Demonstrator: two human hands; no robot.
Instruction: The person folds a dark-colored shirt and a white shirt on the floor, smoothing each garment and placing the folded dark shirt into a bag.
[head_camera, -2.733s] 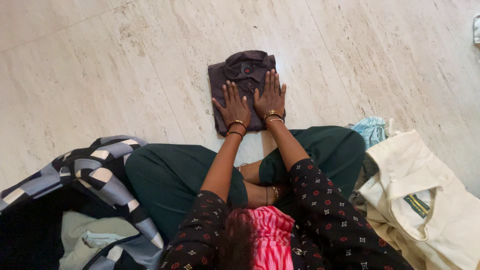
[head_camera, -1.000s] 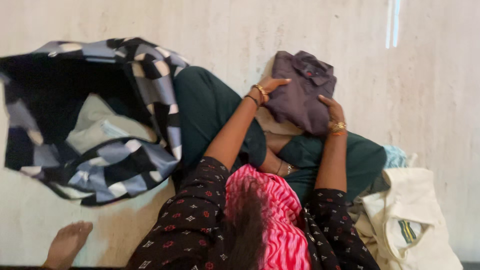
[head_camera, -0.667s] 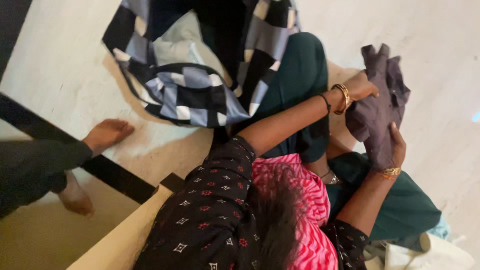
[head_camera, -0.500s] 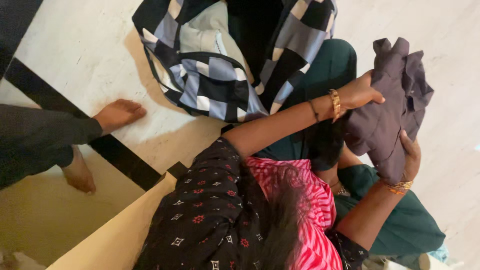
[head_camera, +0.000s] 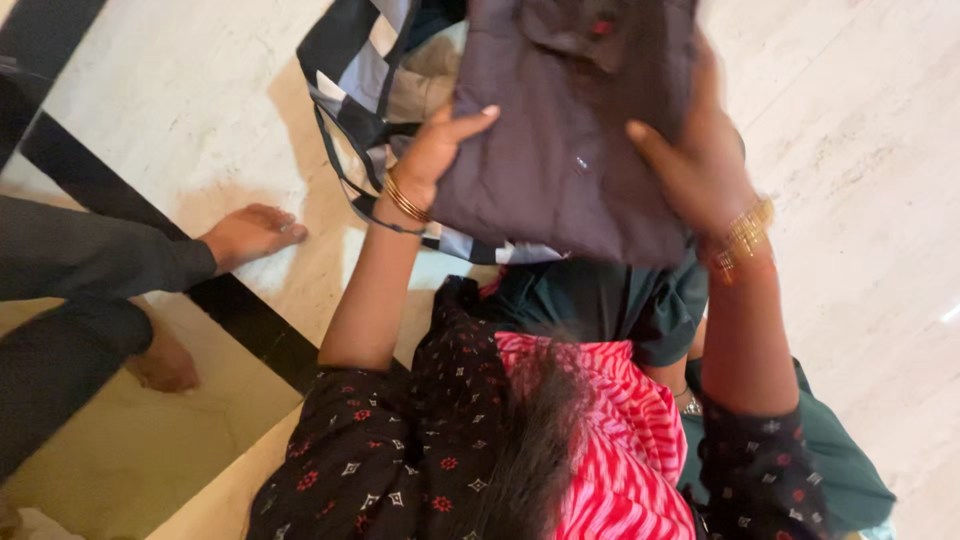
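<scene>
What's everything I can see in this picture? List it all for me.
folded shirt: one, dark brown-purple, held up over the bag, between both hands
bag: one, checked in black, grey-blue and white, on the floor under the shirt, mostly hidden by it
floor: pale marble with a black inlaid stripe at left
another person's feet: two, bare, with dark trouser legs, at left edge
bangles: several, gold, on both wrists
clothing: black patterned top, pink striped scarf, dark green trousers, on the seated person
left hand: one, gripping the shirt's left edge, thumb on top
right hand: one, gripping the shirt's right side
</scene>
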